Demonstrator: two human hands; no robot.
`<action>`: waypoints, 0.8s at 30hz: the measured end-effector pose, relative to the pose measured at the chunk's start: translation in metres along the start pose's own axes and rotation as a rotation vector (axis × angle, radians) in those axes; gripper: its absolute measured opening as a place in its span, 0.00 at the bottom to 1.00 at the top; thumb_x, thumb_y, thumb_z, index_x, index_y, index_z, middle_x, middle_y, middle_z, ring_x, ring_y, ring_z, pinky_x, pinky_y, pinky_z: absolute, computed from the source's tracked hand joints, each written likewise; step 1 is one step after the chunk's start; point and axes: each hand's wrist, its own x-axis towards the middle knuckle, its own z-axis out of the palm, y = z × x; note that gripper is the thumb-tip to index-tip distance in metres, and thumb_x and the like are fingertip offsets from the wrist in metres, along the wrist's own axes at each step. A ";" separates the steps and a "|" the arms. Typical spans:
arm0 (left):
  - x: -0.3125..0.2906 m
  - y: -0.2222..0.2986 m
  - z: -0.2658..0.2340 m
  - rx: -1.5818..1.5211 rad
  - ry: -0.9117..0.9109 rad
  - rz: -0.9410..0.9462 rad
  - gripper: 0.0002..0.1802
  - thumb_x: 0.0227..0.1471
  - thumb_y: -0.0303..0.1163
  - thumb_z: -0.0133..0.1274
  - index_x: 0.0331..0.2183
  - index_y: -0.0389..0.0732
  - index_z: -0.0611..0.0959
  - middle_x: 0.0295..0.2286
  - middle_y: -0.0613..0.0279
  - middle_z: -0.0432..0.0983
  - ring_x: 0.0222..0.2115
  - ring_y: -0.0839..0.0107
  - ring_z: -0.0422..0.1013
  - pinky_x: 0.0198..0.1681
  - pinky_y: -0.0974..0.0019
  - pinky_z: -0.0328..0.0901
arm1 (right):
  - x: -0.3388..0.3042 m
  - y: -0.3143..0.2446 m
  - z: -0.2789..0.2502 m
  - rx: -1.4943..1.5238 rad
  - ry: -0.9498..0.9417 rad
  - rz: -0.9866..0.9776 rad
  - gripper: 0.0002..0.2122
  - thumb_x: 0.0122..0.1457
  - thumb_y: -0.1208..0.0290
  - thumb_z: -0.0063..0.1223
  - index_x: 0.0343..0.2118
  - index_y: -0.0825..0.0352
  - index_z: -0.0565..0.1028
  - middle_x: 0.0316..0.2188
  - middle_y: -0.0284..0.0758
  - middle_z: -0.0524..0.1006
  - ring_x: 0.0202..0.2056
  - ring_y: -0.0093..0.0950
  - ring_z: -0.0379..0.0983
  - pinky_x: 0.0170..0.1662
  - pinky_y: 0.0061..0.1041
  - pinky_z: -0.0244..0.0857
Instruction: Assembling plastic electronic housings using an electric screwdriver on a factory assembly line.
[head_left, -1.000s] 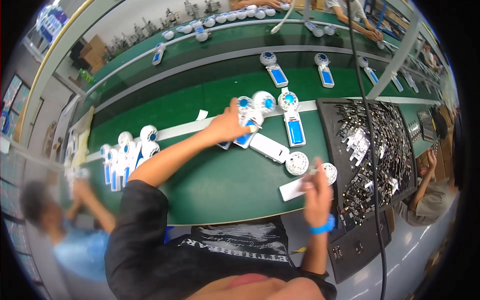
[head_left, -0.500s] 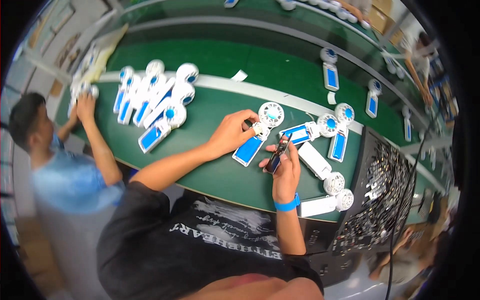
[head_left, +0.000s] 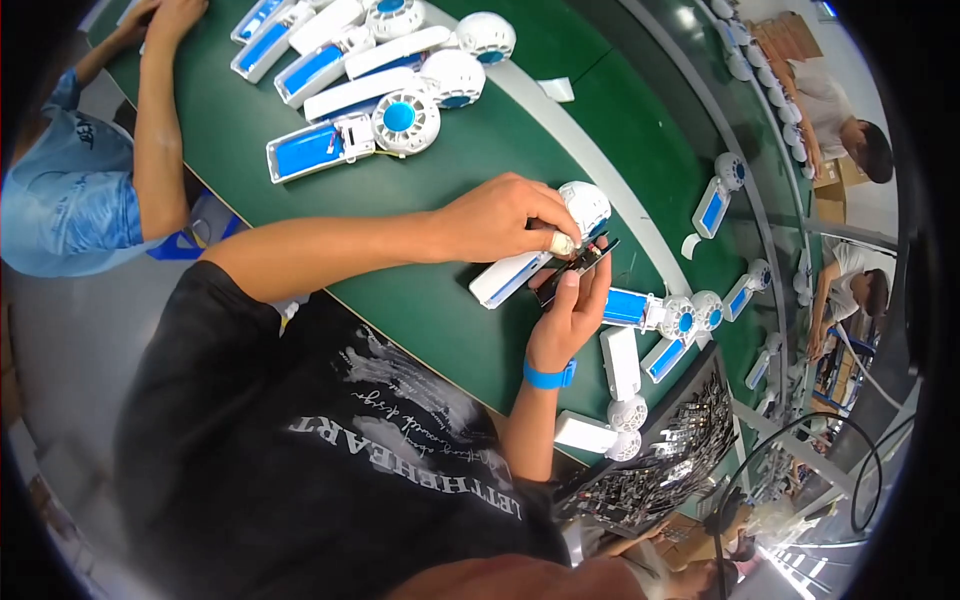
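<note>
My right hand (head_left: 572,318), with a blue band at the wrist, holds a small black circuit board (head_left: 572,274) between thumb and fingers. My left hand (head_left: 505,220) reaches across to the board's upper end, its fingers pinched together and a pale wrap on one fingertip. What they grip is too small to make out. Beneath both hands lies a white handheld fan housing (head_left: 508,278), its narrow handle toward me and its round head (head_left: 586,208) beyond my left fingers. The hands hide the middle of it.
Several open fan housings with blue insides (head_left: 310,150) lie at the upper left. More fan housings (head_left: 622,362) lie right of my hand, beside a black tray (head_left: 650,455) heaped with dark parts. A co-worker in blue (head_left: 80,190) works at the left. A pale divider (head_left: 600,170) crosses the green table.
My left hand has left the fan housing and met the board in my right hand. The housing now shows its white shell instead of its blue inside. The whole view has turned.
</note>
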 end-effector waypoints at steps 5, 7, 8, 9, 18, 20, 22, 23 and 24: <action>0.003 0.010 -0.006 -0.054 -0.105 -0.130 0.07 0.48 0.25 0.62 0.34 0.38 0.86 0.31 0.64 0.80 0.28 0.71 0.75 0.30 0.68 0.68 | -0.010 -0.003 0.003 -0.201 -0.050 -0.122 0.26 0.69 0.73 0.42 0.67 0.74 0.57 0.43 0.38 0.76 0.29 0.22 0.70 0.32 0.21 0.66; 0.000 0.008 -0.003 -0.035 -0.085 -0.106 0.07 0.48 0.25 0.62 0.34 0.39 0.86 0.31 0.64 0.80 0.27 0.71 0.74 0.29 0.68 0.68 | -0.008 -0.003 0.000 -0.283 -0.103 -0.175 0.26 0.69 0.73 0.43 0.67 0.75 0.57 0.43 0.38 0.76 0.29 0.22 0.70 0.31 0.20 0.65; 0.000 0.008 -0.002 0.000 -0.056 -0.062 0.07 0.47 0.24 0.62 0.34 0.39 0.86 0.31 0.64 0.80 0.27 0.72 0.74 0.29 0.67 0.68 | -0.010 -0.003 0.000 -0.288 -0.097 -0.160 0.26 0.69 0.73 0.43 0.67 0.75 0.57 0.43 0.38 0.76 0.29 0.22 0.70 0.31 0.20 0.65; -0.002 0.007 0.000 0.036 -0.026 -0.015 0.08 0.47 0.24 0.62 0.33 0.39 0.86 0.31 0.65 0.79 0.26 0.72 0.74 0.28 0.67 0.67 | -0.012 -0.004 0.001 -0.296 -0.101 -0.156 0.26 0.68 0.73 0.43 0.67 0.75 0.58 0.42 0.38 0.76 0.28 0.21 0.70 0.31 0.20 0.64; -0.007 -0.001 0.007 0.305 0.074 0.208 0.10 0.44 0.21 0.60 0.33 0.42 0.85 0.31 0.68 0.78 0.27 0.66 0.74 0.28 0.64 0.69 | -0.011 0.010 -0.010 -0.507 -0.096 -0.260 0.26 0.66 0.78 0.46 0.67 0.74 0.60 0.38 0.36 0.76 0.27 0.19 0.70 0.30 0.17 0.64; -0.007 0.000 0.006 0.350 0.075 0.245 0.09 0.43 0.21 0.60 0.32 0.42 0.84 0.30 0.69 0.76 0.28 0.67 0.74 0.27 0.64 0.69 | -0.010 0.010 -0.010 -0.522 -0.096 -0.284 0.26 0.65 0.79 0.47 0.67 0.74 0.60 0.38 0.36 0.76 0.27 0.18 0.70 0.30 0.17 0.65; -0.007 0.001 0.006 0.372 0.081 0.266 0.09 0.43 0.22 0.60 0.31 0.42 0.84 0.29 0.69 0.76 0.28 0.67 0.74 0.27 0.64 0.69 | -0.010 0.011 -0.011 -0.555 -0.100 -0.300 0.26 0.65 0.78 0.47 0.66 0.74 0.60 0.37 0.36 0.76 0.27 0.19 0.70 0.29 0.18 0.65; -0.007 0.001 0.005 0.413 0.085 0.288 0.08 0.43 0.23 0.61 0.30 0.43 0.84 0.29 0.69 0.75 0.28 0.67 0.74 0.26 0.64 0.68 | -0.010 0.011 -0.011 -0.571 -0.102 -0.309 0.26 0.65 0.78 0.47 0.66 0.74 0.60 0.37 0.37 0.76 0.27 0.19 0.70 0.29 0.18 0.65; -0.008 0.002 0.005 0.454 0.091 0.309 0.07 0.43 0.23 0.61 0.29 0.43 0.83 0.29 0.69 0.75 0.28 0.68 0.74 0.26 0.64 0.68 | -0.010 0.010 -0.011 -0.573 -0.106 -0.313 0.26 0.65 0.78 0.47 0.66 0.74 0.60 0.37 0.37 0.76 0.27 0.19 0.70 0.29 0.18 0.65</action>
